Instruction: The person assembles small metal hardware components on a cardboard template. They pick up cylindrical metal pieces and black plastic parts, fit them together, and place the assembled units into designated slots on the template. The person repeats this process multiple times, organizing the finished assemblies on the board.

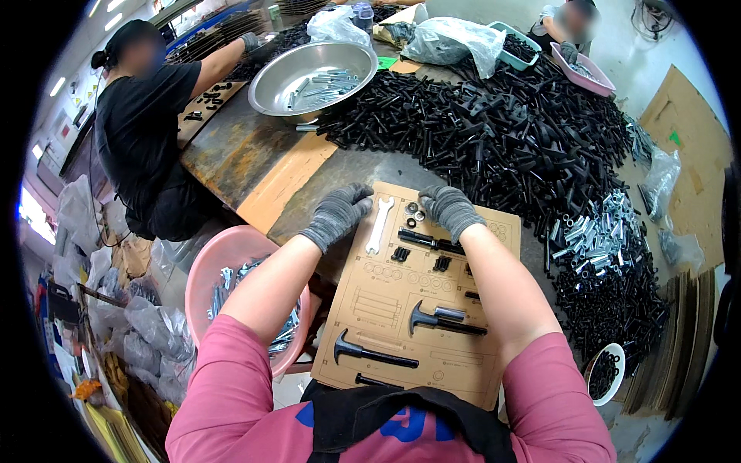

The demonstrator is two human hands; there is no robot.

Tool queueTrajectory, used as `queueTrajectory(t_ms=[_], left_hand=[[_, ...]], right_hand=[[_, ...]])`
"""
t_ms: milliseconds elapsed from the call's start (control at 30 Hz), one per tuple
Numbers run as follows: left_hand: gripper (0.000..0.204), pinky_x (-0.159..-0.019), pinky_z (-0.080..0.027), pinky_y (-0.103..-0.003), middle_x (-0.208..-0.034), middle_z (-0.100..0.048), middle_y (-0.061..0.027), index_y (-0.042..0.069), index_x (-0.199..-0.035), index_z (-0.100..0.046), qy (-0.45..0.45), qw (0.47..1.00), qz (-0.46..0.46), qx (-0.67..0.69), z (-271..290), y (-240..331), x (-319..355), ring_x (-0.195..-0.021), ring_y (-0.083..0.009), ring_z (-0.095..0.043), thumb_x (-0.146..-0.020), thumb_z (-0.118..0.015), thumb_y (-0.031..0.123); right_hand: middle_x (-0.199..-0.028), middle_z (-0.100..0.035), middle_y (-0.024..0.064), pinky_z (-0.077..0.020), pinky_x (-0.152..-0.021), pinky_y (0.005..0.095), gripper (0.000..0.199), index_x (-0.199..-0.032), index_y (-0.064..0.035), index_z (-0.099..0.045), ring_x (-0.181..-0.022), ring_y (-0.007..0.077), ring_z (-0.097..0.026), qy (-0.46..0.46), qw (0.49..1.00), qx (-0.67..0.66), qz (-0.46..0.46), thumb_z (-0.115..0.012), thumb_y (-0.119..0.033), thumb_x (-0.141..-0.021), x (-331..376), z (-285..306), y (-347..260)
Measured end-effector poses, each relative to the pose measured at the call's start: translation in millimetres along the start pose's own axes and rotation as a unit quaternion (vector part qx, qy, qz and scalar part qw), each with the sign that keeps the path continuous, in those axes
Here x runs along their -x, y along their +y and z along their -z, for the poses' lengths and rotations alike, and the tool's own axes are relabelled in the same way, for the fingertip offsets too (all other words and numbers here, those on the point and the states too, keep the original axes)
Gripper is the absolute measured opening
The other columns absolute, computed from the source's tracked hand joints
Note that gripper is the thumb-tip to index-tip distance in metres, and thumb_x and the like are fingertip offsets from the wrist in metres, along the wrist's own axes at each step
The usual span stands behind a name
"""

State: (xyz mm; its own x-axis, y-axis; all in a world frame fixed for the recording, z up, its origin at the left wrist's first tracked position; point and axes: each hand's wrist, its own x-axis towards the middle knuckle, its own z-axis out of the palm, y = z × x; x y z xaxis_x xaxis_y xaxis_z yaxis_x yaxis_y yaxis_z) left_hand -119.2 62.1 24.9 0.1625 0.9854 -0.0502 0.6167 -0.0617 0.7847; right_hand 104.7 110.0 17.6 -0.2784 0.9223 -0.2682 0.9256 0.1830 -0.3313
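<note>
A brown cardboard sheet (386,309) with printed outlines lies in front of me. My left hand (340,214), in a grey knit glove, is at its upper left edge beside a silver open-end wrench (380,225); its fingers are curled, and what they hold is hidden. My right hand (449,210), gloved alike, bends its fingers down over the sheet next to several small rings (414,214). Whatever is in its fingertips cannot be made out. Below lie a black rod-shaped part (421,238), small black pieces (400,254), and two black T-shaped tools (374,352), (444,320) with a silver sleeve (448,314).
Black metal parts (478,131) are heaped beyond the sheet, with silver sleeves (602,231) at right. A steel basin (266,77), a pink tub (202,266) and a white bowl (620,370) hold parts. Two co-workers (147,131), (559,31) stand at the far sides.
</note>
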Motion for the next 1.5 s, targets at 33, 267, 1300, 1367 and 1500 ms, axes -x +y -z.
queueTrajectory(t_ms=[33, 267, 1300, 1367, 1500], left_hand=[[0.029, -0.083, -0.043, -0.031, -0.100, -0.062, -0.0112, 0.002, -0.107, -0.057, -0.001, 1.000, -0.011, -0.001, -3.9, 2.8, -3.6, -0.092, -0.0192, -0.057, -0.082, -0.057, 0.015], [0.027, -0.078, -0.046, -0.034, -0.090, -0.061, -0.0143, 0.010, -0.099, -0.063, -0.094, 0.962, -0.100, -0.235, -29.3, 37.4, -24.4, -0.085, -0.0286, -0.058, -0.075, -0.062, 0.023], [0.016, -0.076, -0.048, -0.037, -0.086, -0.064, -0.0100, 0.015, -0.089, -0.067, -0.154, 0.901, -0.107, -0.390, -51.5, 49.8, -48.5, -0.081, -0.0270, -0.061, -0.077, -0.057, 0.018], [0.016, -0.076, -0.048, -0.037, -0.085, -0.064, -0.0098, 0.015, -0.089, -0.067, -0.149, 0.905, -0.107, -0.384, -51.4, 47.4, -47.4, -0.080, -0.0271, -0.061, -0.077, -0.057, 0.019], [0.016, -0.074, -0.048, -0.036, -0.083, -0.064, -0.0097, 0.014, -0.089, -0.067, -0.152, 0.915, -0.098, -0.361, -48.4, 55.0, -43.4, -0.077, -0.0270, -0.061, -0.077, -0.057, 0.020]], right_hand=[[-0.102, -0.062, 0.0094, -0.0454, -0.082, 0.0341, 0.026, -0.105, -0.0167, -0.061, -0.092, 0.0273, -0.058, 0.047, 0.999, -0.020, 0.000, -0.050, -0.028, -0.084, 3.9, -4.8, 8.2], [-0.099, -0.062, 0.0094, -0.0467, -0.082, 0.0348, 0.024, -0.105, -0.0179, -0.061, -0.091, 0.0270, -0.058, -0.024, 0.992, 0.109, 0.053, -0.050, -0.020, -0.084, 13.6, 4.2, -14.3], [-0.106, -0.060, 0.0122, -0.0466, -0.084, 0.0386, 0.028, -0.102, -0.0144, -0.063, -0.095, 0.0305, -0.058, -0.022, 0.995, 0.003, -0.094, -0.059, -0.029, -0.077, 11.8, -6.3, -17.2], [-0.102, -0.061, 0.0117, -0.0467, -0.083, 0.0378, 0.026, -0.100, -0.0152, -0.064, -0.093, 0.0301, -0.058, -0.002, 0.997, -0.021, -0.070, -0.058, -0.028, -0.078, 21.6, -4.9, -16.2], [-0.096, -0.063, 0.0110, -0.0464, -0.080, 0.0374, 0.023, -0.098, -0.0159, -0.064, -0.087, 0.0298, -0.059, 0.119, 0.989, -0.090, 0.006, -0.057, -0.025, -0.078, 38.6, -3.8, 8.0]])
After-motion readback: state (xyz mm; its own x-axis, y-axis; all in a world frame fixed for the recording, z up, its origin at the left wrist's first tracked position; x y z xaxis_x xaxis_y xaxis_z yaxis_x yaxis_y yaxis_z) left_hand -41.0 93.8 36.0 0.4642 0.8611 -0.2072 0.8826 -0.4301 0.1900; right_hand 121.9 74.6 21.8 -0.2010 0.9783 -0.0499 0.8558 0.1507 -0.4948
